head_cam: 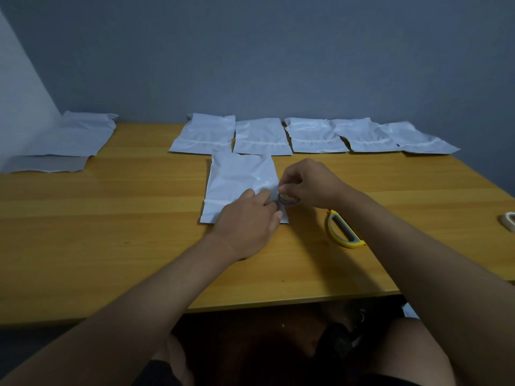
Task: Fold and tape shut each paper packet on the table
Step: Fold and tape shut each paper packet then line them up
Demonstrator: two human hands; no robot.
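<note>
Nearest, below the table edge: the person's knees and dark shorts in shadow, detail too dim to read. Wooden table (111,218), light yellow-brown grain, spanning the view. On it, near centre: left hand (246,227), palm down, resting on the near right corner of a white paper packet (239,182); fingers loosely bent, tips meeting the roll of tape at the packet's right edge; whether they pinch the loose tape end cannot be told. Right hand (306,182), just right of the packet, fingers curled narrow around a small roll of tape (289,200), thumb and forefinger pinching its upper rim; the roll stands tilted, touching the packet's right edge. The packet lies flat, long axis running near to far, with a pale band across its near part. Right of the hands, near the right forearm: a yellow and grey curved handle (344,231), its far end hidden by the arm. Far right edge of the table: a pale rounded object (509,220), cut off by the frame, kind unclear. Far row along the wall: five white packets (315,136) side by side, edges touching or overlapping, each with a pale band across it. Far left: two more packets (69,143), one partly overlapping the other, well apart from the row. Beyond: blue-grey wall (250,51).
</note>
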